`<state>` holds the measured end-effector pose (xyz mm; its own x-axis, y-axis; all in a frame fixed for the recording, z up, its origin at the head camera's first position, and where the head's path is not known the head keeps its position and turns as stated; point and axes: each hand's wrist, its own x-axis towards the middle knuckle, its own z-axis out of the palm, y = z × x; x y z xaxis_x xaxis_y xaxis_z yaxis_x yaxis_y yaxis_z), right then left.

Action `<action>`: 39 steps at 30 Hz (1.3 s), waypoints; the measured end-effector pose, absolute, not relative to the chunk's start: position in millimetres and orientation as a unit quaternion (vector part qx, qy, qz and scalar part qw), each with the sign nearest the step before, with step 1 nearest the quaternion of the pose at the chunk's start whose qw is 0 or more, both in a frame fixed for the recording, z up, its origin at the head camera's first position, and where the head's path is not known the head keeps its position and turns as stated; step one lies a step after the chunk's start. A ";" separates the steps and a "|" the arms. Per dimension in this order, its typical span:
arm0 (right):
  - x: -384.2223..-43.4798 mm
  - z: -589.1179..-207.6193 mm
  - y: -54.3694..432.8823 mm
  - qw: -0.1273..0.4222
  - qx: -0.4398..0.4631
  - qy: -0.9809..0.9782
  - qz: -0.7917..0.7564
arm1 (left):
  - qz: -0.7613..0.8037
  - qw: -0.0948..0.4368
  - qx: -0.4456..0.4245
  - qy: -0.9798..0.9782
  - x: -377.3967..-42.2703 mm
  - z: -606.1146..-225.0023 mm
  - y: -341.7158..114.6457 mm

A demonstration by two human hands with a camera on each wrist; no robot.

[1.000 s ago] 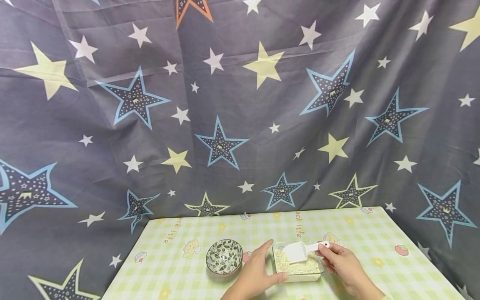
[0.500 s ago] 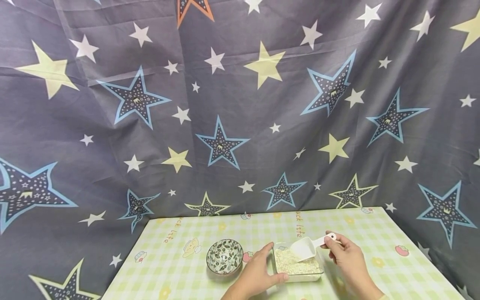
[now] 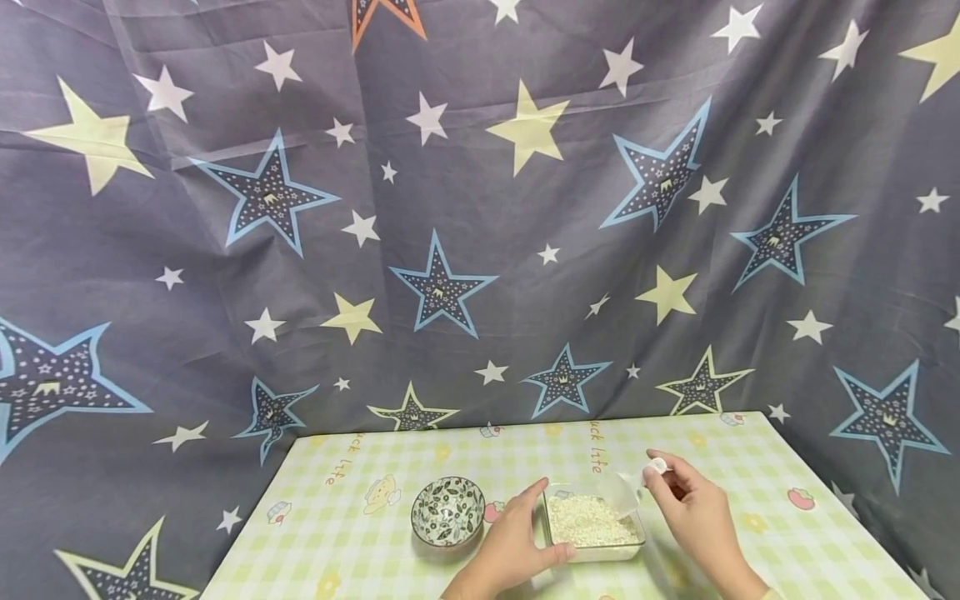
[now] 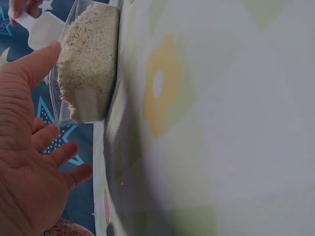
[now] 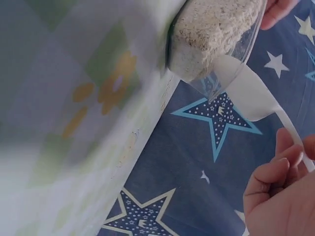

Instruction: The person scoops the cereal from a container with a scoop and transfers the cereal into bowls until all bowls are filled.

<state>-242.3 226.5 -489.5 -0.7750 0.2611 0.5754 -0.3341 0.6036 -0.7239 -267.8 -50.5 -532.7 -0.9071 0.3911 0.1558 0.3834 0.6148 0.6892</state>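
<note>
A clear glass container (image 3: 600, 552) of pale oat-like flakes (image 3: 588, 521) stands on the table. My left hand (image 3: 513, 537) rests at its left side, thumb against the near rim and the other fingers loosely extended; in the left wrist view several fingertips (image 4: 61, 152) stand apart from the glass. My right hand (image 3: 693, 508) pinches the handle of a white scoop (image 3: 626, 493) at the container's right side. The right wrist view shows the scoop (image 5: 248, 93) tilted, its tip over the rim and close to the flakes. A black-and-white patterned bowl (image 3: 448, 512) stands left of the left hand.
A green-and-white checked cloth (image 3: 360, 533) with printed figures covers the table (image 3: 780, 467). Behind it hangs a dark curtain (image 3: 480, 208) with stars. The bowl's inside shows only its pattern.
My right hand has drawn the scoop to the right across the flakes and turned it steeper, toward the container's right wall. The left hand, container and bowl stay in place.
</note>
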 end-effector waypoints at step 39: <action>-251.7 -514.9 240.2 0.001 -0.160 -0.693 0.702 | 0.371 0.010 0.217 0.903 -270.1 -528.9 -52.9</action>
<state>-251.7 240.2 -514.9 -0.9485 0.2233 -0.2245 0.2216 -0.0384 -0.9744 -270.1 -52.9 -528.9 -0.9059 0.3990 0.1422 0.3839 0.6315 0.6737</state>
